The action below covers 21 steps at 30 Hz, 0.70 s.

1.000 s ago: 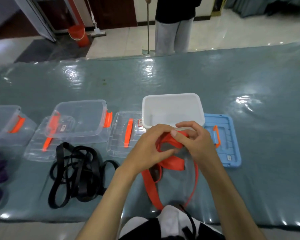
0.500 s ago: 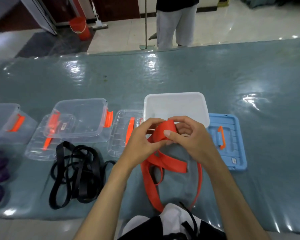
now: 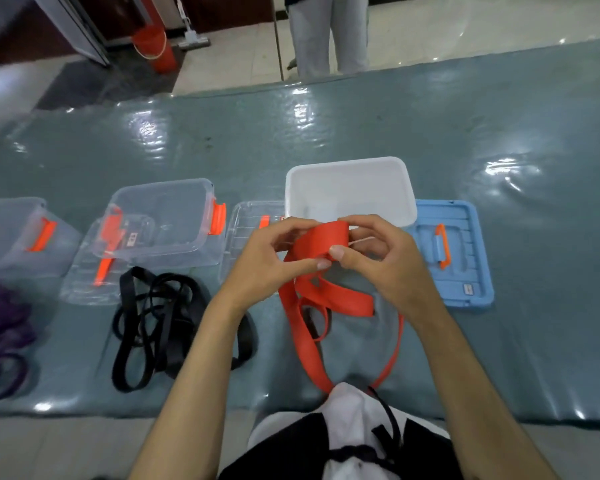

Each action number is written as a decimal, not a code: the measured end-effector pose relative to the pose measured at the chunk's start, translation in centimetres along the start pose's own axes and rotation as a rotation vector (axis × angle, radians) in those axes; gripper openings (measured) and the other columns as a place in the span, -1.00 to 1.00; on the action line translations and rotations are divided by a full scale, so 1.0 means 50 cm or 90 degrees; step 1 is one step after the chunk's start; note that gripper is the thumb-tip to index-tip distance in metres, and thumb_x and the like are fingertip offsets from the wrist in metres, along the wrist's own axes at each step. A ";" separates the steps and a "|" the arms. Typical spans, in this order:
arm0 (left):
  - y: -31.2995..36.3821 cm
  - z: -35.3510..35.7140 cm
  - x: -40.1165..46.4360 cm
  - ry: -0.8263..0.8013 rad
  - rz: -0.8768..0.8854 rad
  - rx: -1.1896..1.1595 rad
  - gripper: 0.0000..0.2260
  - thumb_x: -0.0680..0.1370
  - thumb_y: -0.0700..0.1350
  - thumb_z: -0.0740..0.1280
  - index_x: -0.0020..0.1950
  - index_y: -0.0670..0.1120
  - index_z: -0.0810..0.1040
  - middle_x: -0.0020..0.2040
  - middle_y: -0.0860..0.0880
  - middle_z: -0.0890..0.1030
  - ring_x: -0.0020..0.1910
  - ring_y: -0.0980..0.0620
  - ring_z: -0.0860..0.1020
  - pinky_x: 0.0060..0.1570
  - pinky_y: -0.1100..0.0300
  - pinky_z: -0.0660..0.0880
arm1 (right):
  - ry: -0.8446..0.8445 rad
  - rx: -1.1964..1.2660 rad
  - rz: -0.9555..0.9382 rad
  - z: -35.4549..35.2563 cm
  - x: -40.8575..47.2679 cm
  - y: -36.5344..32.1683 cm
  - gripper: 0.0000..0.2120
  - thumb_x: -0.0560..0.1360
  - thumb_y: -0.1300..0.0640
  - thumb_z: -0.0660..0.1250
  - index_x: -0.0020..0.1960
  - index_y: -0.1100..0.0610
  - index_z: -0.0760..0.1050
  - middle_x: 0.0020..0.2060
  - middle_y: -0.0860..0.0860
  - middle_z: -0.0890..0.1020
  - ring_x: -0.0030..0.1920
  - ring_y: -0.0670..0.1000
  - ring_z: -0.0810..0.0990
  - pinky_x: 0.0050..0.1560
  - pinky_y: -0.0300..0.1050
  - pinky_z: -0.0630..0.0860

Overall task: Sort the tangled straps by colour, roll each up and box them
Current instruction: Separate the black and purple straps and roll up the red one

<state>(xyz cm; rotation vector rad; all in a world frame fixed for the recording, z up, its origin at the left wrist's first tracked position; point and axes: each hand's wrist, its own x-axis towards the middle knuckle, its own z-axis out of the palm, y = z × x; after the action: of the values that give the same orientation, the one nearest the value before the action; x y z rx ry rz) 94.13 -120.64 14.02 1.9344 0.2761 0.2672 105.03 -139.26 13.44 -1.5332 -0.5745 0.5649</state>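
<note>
- The table (image 3: 465, 140) is covered with a shiny grey-green sheet and fills most of the view; beyond its far edge a person in pale trousers (image 3: 328, 32) stands on a tiled floor beside an orange bucket (image 3: 153, 46).
- A heap of black straps (image 3: 160, 323) lies loose on the table to the left of the person's left forearm, still tangled in loops.
- A heap of purple straps (image 3: 0, 334) lies at the left edge, partly cut off by the frame.
- A white box (image 3: 350, 181) stands open just beyond the hands, with nothing visible inside it.
- A clear box (image 3: 167, 216) with orange latches stands to the left of the white one, resting partly on a clear lid (image 3: 80, 285); another clear box (image 3: 11, 233) sits further left.
- A second clear lid (image 3: 246, 226) lies flat between the clear box and the white box.
- A blue lid (image 3: 461, 258) with an orange handle lies flat just right of the white box.
- The orange strap (image 3: 326, 237) is held up above the table in front of the white box, its upper part curved into a loop; the rest trails down onto the table and towards the person's body.
- The left hand (image 3: 271, 261) pinches the strap's loop from the left, fingers curled round it.
- The right hand (image 3: 378, 258) grips the loop from the right, thumb pressed on its near edge.
</note>
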 end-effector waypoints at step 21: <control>0.047 0.033 -0.038 0.002 0.070 0.216 -0.67 0.43 -0.16 0.60 0.07 0.04 0.54 -0.02 0.18 0.62 -0.07 0.05 0.59 -0.13 0.26 0.53 | 0.267 -0.201 -0.137 -0.015 -0.059 0.022 -0.69 0.38 0.33 0.58 -0.19 0.02 0.52 -0.26 -0.10 0.62 -0.24 -0.15 0.57 -0.09 -0.48 0.42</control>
<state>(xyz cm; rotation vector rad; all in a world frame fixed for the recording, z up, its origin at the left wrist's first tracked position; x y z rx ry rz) 92.99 -123.52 15.47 2.2887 0.2282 0.3122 103.32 -141.82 12.39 -1.7947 -0.5081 -0.0211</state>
